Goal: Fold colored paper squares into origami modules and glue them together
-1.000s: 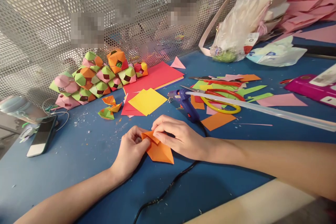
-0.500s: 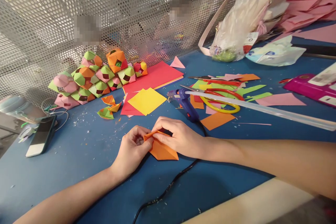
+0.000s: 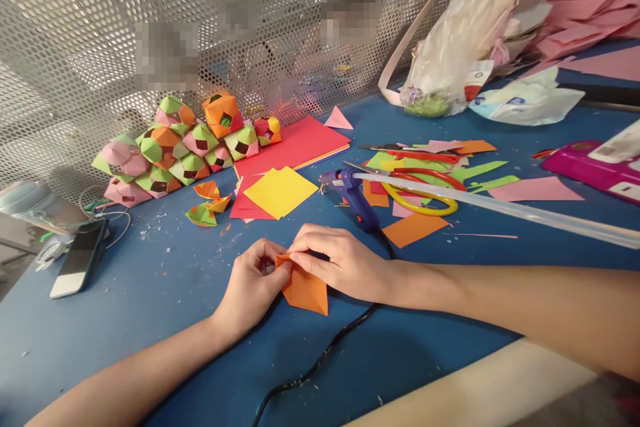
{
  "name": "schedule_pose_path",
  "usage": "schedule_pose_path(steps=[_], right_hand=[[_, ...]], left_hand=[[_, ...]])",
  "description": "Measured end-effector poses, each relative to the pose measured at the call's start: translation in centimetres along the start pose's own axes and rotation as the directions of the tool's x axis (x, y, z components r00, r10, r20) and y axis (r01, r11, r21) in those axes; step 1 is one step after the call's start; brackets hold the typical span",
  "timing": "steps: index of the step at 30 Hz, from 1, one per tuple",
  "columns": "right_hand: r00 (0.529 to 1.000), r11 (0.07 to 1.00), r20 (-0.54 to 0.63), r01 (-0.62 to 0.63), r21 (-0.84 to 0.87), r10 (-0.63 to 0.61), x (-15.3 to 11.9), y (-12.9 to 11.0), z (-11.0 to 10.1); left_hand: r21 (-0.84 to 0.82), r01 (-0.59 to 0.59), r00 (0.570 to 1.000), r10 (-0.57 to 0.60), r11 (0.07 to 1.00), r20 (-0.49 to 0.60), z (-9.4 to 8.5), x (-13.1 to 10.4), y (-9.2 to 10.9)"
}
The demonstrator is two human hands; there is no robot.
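Observation:
A folded piece of orange paper hangs between both hands above the blue table. My left hand pinches its upper left corner between thumb and fingers. At the paper's top edge, the thumb and fingertips of my right hand are pressed together on it, close to the left fingertips. Behind the hands lie yellow sheets on red paper. A blue glue gun with a long clear glue stick rests just beyond my right hand. Small folded orange and green pieces sit farther left.
Folded paper balls are stacked by the perforated metal screen. Scissors lie among paper scraps. A phone is at left, a magenta device at right. The black cord crosses the table's front.
The orange paper has turned between the fingers, its lower right corner swinging down and left. Both hands keep nearly the same place and grip.

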State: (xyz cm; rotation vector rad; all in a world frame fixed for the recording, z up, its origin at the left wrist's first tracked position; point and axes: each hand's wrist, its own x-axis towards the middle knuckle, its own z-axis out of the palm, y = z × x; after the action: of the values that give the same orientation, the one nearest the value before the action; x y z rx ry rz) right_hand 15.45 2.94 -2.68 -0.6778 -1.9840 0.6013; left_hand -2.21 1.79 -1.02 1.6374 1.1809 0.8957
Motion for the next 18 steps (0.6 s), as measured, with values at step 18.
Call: schedule_pose_path(steps=[18], right_hand=[[0.91, 0.794, 0.156, 0.412, -0.447, -0.385, 0.2, -0.1, -0.9]], left_hand=[[0.077, 0.019, 0.999, -0.022, 0.997, 0.038, 0.1, -0.2, 0.5]])
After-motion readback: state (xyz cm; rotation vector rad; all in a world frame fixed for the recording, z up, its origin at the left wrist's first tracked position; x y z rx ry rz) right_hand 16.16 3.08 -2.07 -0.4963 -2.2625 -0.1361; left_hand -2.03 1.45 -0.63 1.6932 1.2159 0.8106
